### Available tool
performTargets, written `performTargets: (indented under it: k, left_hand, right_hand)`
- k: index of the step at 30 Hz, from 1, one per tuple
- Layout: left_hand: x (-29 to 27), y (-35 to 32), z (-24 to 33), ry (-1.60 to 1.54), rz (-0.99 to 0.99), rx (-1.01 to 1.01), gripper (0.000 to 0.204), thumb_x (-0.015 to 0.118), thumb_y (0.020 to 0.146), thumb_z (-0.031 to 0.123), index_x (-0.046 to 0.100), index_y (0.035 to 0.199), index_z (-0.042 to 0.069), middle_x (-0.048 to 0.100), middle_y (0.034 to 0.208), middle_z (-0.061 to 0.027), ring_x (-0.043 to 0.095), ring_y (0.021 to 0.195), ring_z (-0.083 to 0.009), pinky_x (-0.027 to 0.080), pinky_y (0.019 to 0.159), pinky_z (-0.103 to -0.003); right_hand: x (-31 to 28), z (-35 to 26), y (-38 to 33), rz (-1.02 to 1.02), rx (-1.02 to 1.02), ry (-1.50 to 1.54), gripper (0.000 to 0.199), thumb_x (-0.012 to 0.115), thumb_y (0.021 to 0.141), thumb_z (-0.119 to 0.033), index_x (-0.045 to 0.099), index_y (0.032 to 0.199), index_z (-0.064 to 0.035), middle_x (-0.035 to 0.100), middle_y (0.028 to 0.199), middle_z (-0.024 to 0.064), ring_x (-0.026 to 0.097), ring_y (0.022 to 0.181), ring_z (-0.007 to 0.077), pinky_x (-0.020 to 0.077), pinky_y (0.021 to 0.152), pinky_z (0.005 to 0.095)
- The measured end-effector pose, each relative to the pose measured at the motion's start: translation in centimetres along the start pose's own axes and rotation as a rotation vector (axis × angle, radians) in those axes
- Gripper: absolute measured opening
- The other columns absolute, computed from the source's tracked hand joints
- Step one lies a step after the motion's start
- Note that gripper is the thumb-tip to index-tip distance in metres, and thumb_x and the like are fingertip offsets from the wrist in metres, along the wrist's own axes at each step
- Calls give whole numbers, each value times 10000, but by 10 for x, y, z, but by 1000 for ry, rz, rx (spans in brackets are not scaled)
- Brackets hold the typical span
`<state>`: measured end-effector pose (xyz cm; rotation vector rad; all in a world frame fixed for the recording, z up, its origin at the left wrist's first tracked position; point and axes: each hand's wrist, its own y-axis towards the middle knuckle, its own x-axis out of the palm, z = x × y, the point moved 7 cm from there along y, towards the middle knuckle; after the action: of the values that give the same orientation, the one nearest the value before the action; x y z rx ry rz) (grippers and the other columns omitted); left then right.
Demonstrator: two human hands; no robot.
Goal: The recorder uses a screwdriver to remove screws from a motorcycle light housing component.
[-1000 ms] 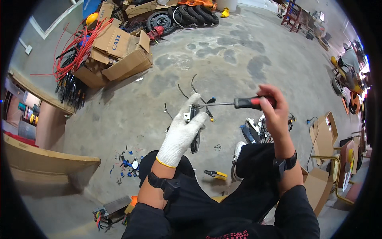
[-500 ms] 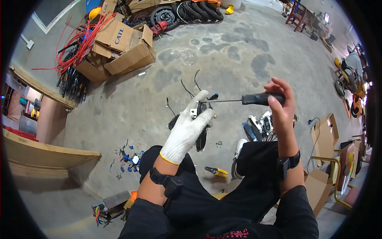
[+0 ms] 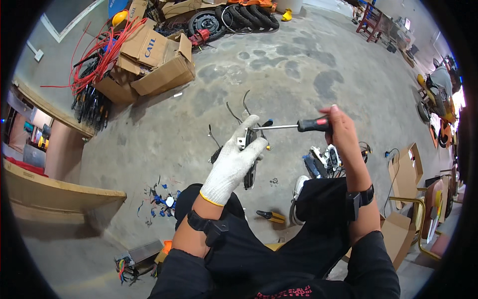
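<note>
At the centre of the head view, the left hand (image 3: pixel 234 162), in a white knit glove, is closed around a small black part with trailing wires (image 3: pixel 247 149), held up above the person's knees. The right hand (image 3: pixel 341 137), bare, sits at 3 o'clock from it and is wrapped around the red-and-black handle of a screwdriver (image 3: pixel 298 126). Its metal shaft runs level toward 9 o'clock, and the tip meets the part at the gloved fingers.

Below the hands lies the grey concrete floor (image 3: pixel 279 74). A pair of yellow-handled pliers (image 3: pixel 269 216) rests on it at 6 o'clock from the part, between the knees. Small blue and white scraps (image 3: pixel 160 199) are scattered at 8 o'clock. A heap of white and black electrical pieces (image 3: pixel 323 159) lies just under the right forearm. Cardboard boxes (image 3: pixel 154 62) stand at 11 o'clock, well apart, with red cables (image 3: pixel 97 55) draped beside them. Black tyres (image 3: pixel 239 15) are piled at 12 o'clock by the far wall.
</note>
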<state>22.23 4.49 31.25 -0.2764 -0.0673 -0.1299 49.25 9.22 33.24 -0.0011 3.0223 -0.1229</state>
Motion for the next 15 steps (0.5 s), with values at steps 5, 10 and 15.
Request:
performTargets:
  k: [5, 10, 15]
  left_hand:
    - [-1, 0, 4, 39, 8, 54, 617, 652, 921, 179, 431, 1493, 112, 645, 924, -38, 617, 768, -135, 523, 735, -282]
    - [3, 0, 4, 20, -19, 31, 615, 653, 925, 183, 431, 1494, 112, 647, 934, -40, 616, 780, -131, 524, 738, -280]
    - [-4, -1, 1, -32, 23, 24, 604, 649, 929, 186, 436, 1487, 96, 649, 935, -49, 619, 776, -134, 527, 738, -278]
  right_hand:
    - [5, -32, -23, 150, -273, -44, 243, 563, 1002, -187, 662, 1099, 12, 630, 822, 24, 567, 661, 75, 454, 585, 229]
    - [10, -71, -56, 200, -961, -94, 253, 524, 1019, -185, 653, 1121, 6, 642, 905, 47, 587, 739, 86, 472, 648, 238]
    - [4, -2, -5, 20, 45, -133, 363, 473, 1050, -298, 660, 1134, 2, 631, 849, 55, 514, 555, 75, 397, 492, 242]
